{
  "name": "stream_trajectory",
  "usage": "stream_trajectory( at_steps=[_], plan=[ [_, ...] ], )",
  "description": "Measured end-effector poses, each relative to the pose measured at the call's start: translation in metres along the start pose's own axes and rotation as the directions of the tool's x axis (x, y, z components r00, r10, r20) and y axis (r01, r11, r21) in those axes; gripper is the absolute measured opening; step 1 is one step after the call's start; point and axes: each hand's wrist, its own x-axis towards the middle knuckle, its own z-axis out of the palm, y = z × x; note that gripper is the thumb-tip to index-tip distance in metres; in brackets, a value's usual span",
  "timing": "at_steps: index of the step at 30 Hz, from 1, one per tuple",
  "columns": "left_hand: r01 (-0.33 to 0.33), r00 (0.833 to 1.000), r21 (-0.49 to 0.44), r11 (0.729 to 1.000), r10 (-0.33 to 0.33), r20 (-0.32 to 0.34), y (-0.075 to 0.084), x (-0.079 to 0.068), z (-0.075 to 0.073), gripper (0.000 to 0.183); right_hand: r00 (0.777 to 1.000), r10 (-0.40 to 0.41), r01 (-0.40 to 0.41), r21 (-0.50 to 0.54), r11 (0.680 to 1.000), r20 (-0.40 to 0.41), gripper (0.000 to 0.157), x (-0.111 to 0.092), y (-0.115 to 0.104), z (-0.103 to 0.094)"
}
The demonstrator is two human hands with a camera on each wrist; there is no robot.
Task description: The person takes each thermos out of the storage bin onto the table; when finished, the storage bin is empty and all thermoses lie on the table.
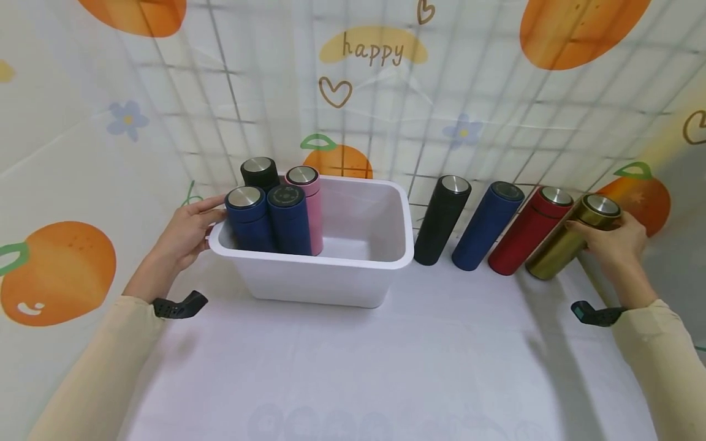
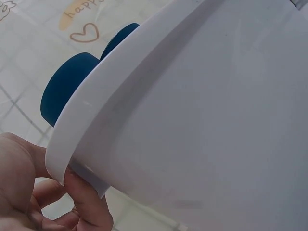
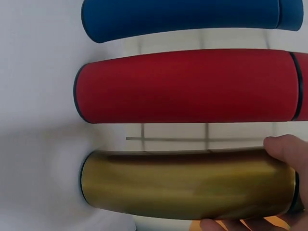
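At the left end of the white plastic bin [image 1: 314, 278], my left hand [image 1: 190, 229] pinches the rim between thumb and fingers. In the left wrist view the fingers [image 2: 89, 202] curl under that rim. Inside the bin's left part stand two blue thermoses [image 1: 289, 223], a pink thermos [image 1: 314, 208] and a black thermos [image 1: 259, 171]. On the right, my right hand [image 1: 618, 242] grips the upper part of a gold thermos [image 1: 562, 242]; its base is on the table. The thumb and fingers lie on opposite sides of it in the right wrist view.
Left of the gold thermos stand a red thermos [image 1: 529, 233], a blue thermos [image 1: 485, 226] and a black thermos [image 1: 441, 223], in a row. Behind them rises a wire grid [image 1: 380, 135] under a printed cloth. A white cloth [image 1: 342, 361] covers the table.
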Motion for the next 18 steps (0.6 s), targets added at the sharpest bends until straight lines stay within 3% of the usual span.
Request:
stream_trajectory(
  at_steps=[10, 16, 18],
  plan=[
    [-0.002, 1.000, 0.002, 1.000, 0.002, -0.013, -0.003, -0.002, 0.001, 0.057, 0.999, 0.032, -0.032, 0.032, 0.999, -0.004, 0.047, 0.005, 0.005, -0.001],
    [-0.005, 1.000, 0.010, 1.000, 0.005, -0.020, -0.003, -0.002, 0.001, 0.056, 0.998, -0.027, 0.022, -0.111, 0.994, -0.051, 0.067, 0.009, 0.010, 0.006],
    [-0.005, 1.000, 0.010, 1.000, 0.005, -0.013, -0.003, 0.000, 0.002, 0.055, 0.997, -0.023, 0.014, -0.113, 0.993, -0.078, 0.065, 0.009, 0.014, 0.009]
  ],
)
